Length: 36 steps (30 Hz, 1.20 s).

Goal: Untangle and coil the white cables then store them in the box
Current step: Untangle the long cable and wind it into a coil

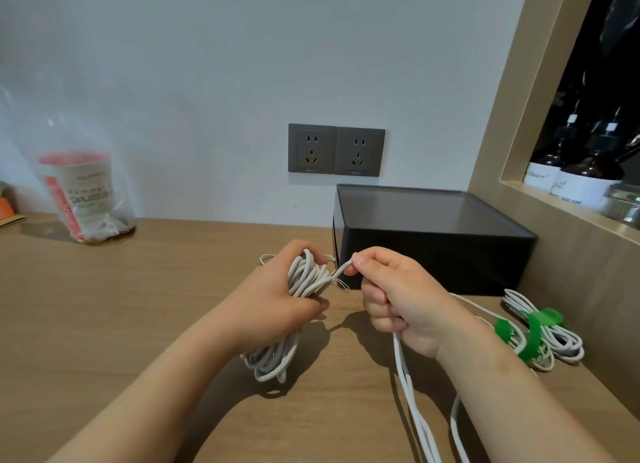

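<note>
Seen from the head camera, the left hand (pixel 277 300) is wrapped round a white cable bundle (pixel 304 275) over the table (pixel 138 289), with loops hanging below the fist. The right hand (pixel 391 300) pinches the free cable end (pixel 343 270) between thumb and forefinger and clasps loose strands (pixel 412 393) in its lower fingers. The black box (pixel 433 241) sits lid-on just behind both hands with a tied coil (pixel 540 331) near its front right corner, and I judge the end should be wound snugly round the bundle's middle and tucked, left grip firm so no loop springs free.
</note>
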Each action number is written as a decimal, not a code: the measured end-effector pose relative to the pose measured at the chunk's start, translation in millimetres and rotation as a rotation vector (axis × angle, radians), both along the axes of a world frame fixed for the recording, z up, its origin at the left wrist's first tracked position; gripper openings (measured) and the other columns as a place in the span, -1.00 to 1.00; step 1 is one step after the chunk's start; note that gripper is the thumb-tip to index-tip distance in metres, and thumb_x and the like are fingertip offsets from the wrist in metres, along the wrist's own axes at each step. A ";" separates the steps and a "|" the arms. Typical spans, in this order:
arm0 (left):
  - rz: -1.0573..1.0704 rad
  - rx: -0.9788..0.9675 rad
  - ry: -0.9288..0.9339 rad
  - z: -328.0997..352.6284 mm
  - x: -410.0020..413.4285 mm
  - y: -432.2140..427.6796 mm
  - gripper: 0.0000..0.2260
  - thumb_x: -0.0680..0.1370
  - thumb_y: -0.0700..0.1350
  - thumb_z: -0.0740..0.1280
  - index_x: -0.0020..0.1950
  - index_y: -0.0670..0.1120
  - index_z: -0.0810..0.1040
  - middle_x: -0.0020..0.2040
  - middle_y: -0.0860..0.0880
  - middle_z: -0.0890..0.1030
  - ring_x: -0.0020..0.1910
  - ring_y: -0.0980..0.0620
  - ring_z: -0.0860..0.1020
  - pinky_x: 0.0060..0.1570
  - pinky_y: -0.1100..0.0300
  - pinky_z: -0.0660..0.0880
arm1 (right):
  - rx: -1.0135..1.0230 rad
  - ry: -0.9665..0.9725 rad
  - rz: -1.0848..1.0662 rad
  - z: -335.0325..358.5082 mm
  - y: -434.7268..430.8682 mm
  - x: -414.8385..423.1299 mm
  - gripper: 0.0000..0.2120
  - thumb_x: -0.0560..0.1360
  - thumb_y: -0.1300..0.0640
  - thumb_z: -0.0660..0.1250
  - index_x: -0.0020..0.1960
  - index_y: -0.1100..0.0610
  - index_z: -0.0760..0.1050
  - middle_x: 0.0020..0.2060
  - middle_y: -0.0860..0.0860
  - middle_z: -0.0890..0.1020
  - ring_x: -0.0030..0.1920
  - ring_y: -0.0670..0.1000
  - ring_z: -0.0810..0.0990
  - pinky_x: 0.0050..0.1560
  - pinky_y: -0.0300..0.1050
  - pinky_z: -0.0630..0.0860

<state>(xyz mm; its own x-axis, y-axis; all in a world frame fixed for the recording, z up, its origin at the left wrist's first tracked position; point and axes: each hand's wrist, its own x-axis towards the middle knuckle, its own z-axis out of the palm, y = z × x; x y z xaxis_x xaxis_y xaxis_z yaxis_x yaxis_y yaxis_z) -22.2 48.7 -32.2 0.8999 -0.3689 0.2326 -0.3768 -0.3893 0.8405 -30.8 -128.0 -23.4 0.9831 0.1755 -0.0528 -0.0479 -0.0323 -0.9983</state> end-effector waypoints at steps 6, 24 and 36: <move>-0.009 0.030 -0.018 -1.5 1.2 -3.8 -0.77 0.48 -0.18 0.38 0.00 0.08 0.40 -0.25 0.08 0.47 -0.40 0.27 0.45 -0.35 0.36 0.39 | -0.338 -0.308 -0.206 -2.6 1.3 1.9 -0.83 0.52 0.02 0.28 -0.19 0.06 0.54 -0.48 -0.09 0.45 -0.47 -0.10 0.38 -0.45 -0.31 0.31; 0.513 -0.270 -0.260 -1.1 11.2 8.5 -0.75 0.46 -0.19 0.41 -0.12 0.08 0.37 -0.29 0.06 0.48 -0.32 0.07 0.44 -0.30 0.18 0.38 | -0.699 -0.352 -0.216 0.9 -17.8 7.3 -0.75 0.50 -0.06 0.30 -0.23 0.09 0.51 -0.43 -0.04 0.46 -0.40 -0.11 0.44 -0.41 -0.28 0.37; 0.501 -0.632 0.103 -4.3 19.9 13.6 -0.79 0.47 -0.28 0.39 -0.14 -0.04 0.39 -0.27 -0.08 0.44 -0.37 0.01 0.41 -0.29 0.13 0.39 | -0.179 -0.103 -0.168 3.0 -10.7 7.0 -0.86 0.60 0.18 0.16 0.10 0.05 0.46 -0.38 0.07 0.48 -0.56 -0.09 0.35 -0.56 -0.25 0.35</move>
